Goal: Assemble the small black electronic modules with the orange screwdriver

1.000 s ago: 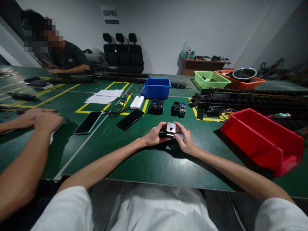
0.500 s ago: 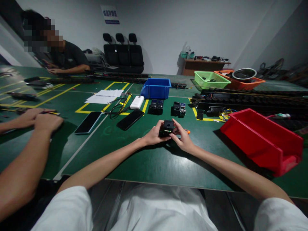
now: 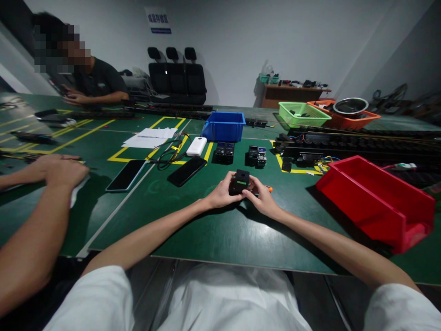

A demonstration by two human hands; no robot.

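A small black boxy device (image 3: 242, 179) with a green strip on its near face is held between both hands above the green table (image 3: 206, 230). My left hand (image 3: 221, 193) grips its left side, and my right hand (image 3: 261, 196) has its thumb and fingers round the right side. A small orange part (image 3: 270, 189) pokes out past my right fingers. Beyond the hands stand a pair of black modules (image 3: 224, 151) and, to their right, another pair with a silvery part (image 3: 257, 156).
Left of my hands lie a black phone (image 3: 187, 171), a blue-edged phone (image 3: 127, 175) and a white power bank (image 3: 196, 146). A blue bin (image 3: 225, 127) stands behind, a red bin (image 3: 365, 197) at right. Another person's hands (image 3: 65, 170) are at far left.
The black device has tilted a little in my hands, and its green strip now looks solid rather than dotted. At far left, the other person's hand has shifted slightly, showing something white beneath.
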